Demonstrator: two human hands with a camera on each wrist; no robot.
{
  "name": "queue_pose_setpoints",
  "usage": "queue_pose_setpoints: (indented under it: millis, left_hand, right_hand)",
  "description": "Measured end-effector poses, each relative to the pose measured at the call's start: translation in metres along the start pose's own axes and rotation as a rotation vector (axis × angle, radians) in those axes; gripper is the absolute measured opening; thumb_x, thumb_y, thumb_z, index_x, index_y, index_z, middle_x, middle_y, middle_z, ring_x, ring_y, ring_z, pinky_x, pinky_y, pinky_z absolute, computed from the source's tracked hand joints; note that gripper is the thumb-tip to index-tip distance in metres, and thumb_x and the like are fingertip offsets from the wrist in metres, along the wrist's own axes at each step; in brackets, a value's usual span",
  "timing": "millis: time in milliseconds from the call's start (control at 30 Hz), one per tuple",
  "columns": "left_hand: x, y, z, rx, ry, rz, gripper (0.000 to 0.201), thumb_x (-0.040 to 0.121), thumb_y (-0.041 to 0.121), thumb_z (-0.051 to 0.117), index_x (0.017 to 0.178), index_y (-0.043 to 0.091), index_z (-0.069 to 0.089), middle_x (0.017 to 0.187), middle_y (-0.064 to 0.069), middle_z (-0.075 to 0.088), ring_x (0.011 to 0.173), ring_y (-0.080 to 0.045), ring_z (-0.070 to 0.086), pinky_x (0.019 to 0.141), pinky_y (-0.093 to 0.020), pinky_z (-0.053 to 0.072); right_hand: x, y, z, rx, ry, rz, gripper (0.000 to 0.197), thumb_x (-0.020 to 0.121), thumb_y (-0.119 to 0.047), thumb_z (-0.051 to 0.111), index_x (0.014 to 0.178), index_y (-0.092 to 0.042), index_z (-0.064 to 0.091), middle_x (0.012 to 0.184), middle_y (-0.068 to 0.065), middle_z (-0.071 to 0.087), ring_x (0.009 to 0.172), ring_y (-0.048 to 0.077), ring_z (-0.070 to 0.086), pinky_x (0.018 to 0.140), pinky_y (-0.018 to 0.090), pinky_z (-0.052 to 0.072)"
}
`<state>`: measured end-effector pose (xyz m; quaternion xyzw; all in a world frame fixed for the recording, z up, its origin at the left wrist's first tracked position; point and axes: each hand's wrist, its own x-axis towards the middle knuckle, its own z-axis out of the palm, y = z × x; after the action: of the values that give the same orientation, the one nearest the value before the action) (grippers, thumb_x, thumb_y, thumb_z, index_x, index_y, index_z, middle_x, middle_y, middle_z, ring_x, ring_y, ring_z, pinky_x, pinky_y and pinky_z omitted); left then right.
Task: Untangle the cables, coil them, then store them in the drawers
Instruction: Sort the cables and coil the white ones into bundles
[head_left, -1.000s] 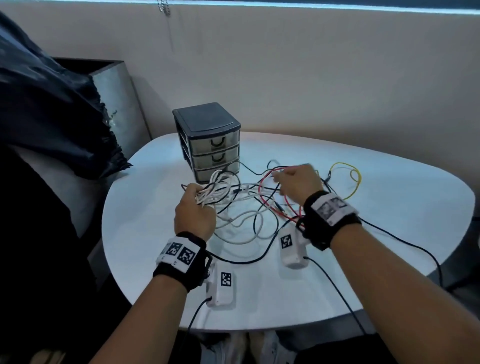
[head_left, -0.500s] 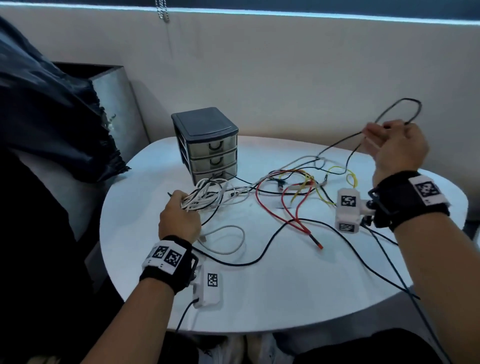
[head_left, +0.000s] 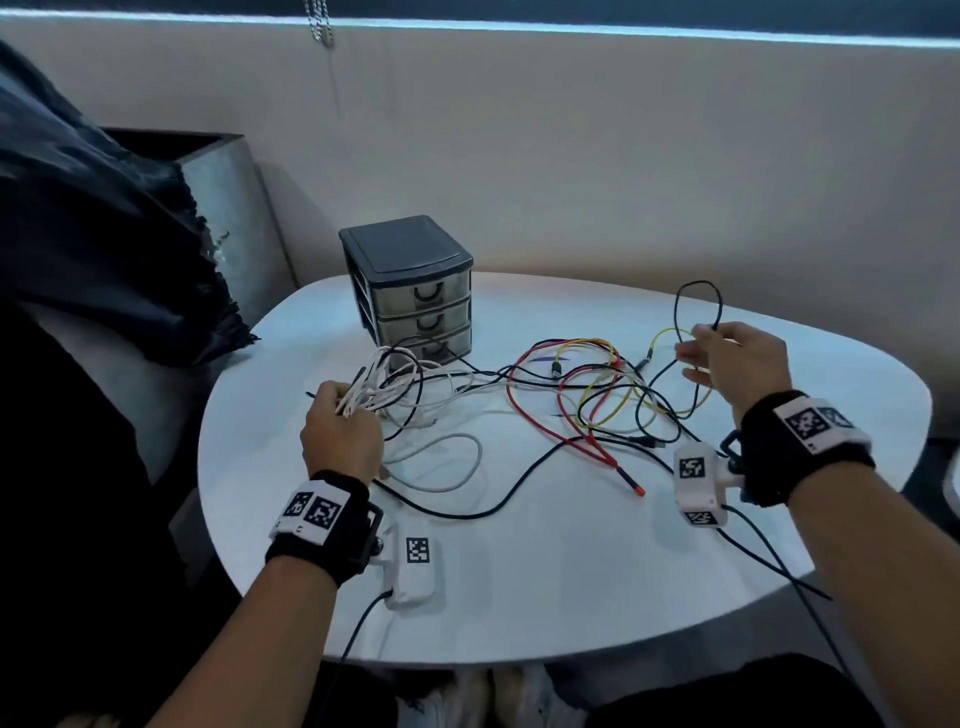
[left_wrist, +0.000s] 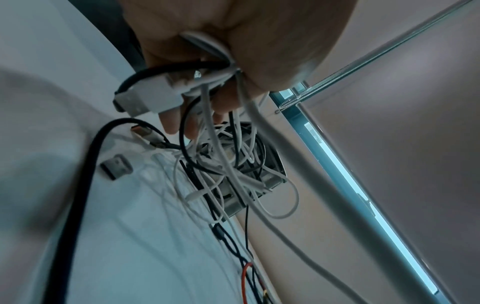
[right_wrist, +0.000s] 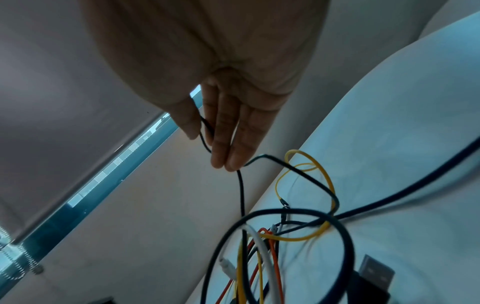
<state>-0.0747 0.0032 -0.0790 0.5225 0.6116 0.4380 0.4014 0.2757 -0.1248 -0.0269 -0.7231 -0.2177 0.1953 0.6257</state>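
Head view: the left hand (head_left: 340, 439) closes its grip around a bundle of white cables (head_left: 387, 392) just in front of the drawers (head_left: 415, 291) on the white surface (head_left: 545, 582). The right hand (head_left: 737, 361) pinches a loop of black cable (head_left: 698, 304) raised above the surface; red cable (head_left: 545, 415) and yellow cable (head_left: 613, 400) lie tangled between the hands.
Left wrist view: fingers (left_wrist: 171, 123) curl around white cables (left_wrist: 233, 174) and a white plug (left_wrist: 148, 100).
Right wrist view: thumb and nearly straight fingers (right_wrist: 226, 131) nip the black cable (right_wrist: 241, 191); the yellow cable (right_wrist: 322, 181) lies below.
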Motion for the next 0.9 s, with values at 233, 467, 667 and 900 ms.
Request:
queue_pose_setpoints:
  millis: [233, 467, 667, 900]
  left_hand:
    - [0.02, 0.011, -0.026, -0.338, 0.122, -0.055, 0.042, 0.07, -0.002, 0.037, 0.063, 0.034, 0.058, 0.086, 0.003, 0.069, 0.083, -0.03, 0.073, 0.063, -0.039, 0.046]
    - [0.007, 0.027, -0.012, -0.427, 0.006, 0.023, 0.056, 0.078, -0.012, 0.038, 0.056, 0.036, 0.057, 0.085, -0.001, 0.064, 0.077, -0.025, 0.07, 0.066, -0.04, 0.045]
    - [-0.004, 0.033, 0.0, -0.442, -0.101, 0.067, 0.058, 0.081, -0.012, 0.045, 0.061, 0.039, 0.061, 0.077, 0.007, 0.066, 0.086, -0.03, 0.071, 0.075, -0.045, 0.053]
    - [-0.011, 0.043, 0.002, -0.431, -0.141, 0.111, 0.059, 0.084, -0.012, 0.044, 0.064, 0.041, 0.063, 0.085, 0.007, 0.069, 0.091, -0.028, 0.072, 0.072, -0.042, 0.054]
  right_hand:
    - [0.01, -0.004, -0.009, -0.004, 0.147, -0.003, 0.02, 0.091, -0.019, 0.062, 0.109, -0.012, 0.058, 0.093, 0.008, 0.065, 0.075, 0.012, 0.062, 0.078, 0.035, 0.059]
    - [0.005, 0.009, -0.004, -0.436, 0.061, 0.076, 0.081, 0.078, -0.045, 0.07, 0.142, -0.006, 0.037, 0.129, 0.018, 0.057, 0.115, 0.037, 0.058, 0.1, 0.048, 0.048]
    - [-0.015, 0.022, 0.024, -0.649, -0.087, -0.185, 0.031, 0.092, -0.031, 0.061, 0.121, -0.019, 0.061, 0.113, 0.004, 0.069, 0.106, 0.026, 0.064, 0.099, 0.038, 0.048]
    - [-0.038, 0.026, 0.071, -1.081, -0.346, -0.291, 0.037, 0.093, -0.046, 0.054, 0.083, -0.014, 0.071, 0.084, 0.002, 0.069, 0.084, 0.023, 0.064, 0.072, 0.03, 0.048]
